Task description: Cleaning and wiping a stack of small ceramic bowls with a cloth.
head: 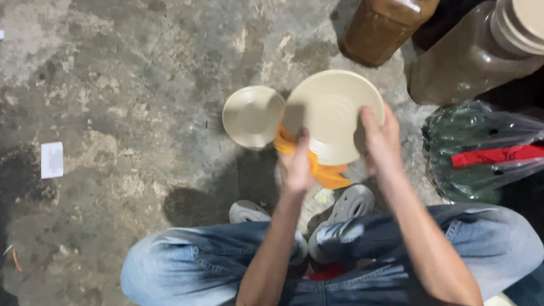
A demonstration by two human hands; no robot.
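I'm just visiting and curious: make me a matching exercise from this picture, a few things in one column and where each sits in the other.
Things:
1. large round cream lid
2. orange cloth
3. brown jar with red cap
4. clear plastic bag with green and red contents

Places:
A. on the ground at the right edge
B. held between left hand and right hand
C. standing at the top of the picture
D. under the held lid, by the left hand

Pairs: 1-B, 2-D, 3-C, 4-A
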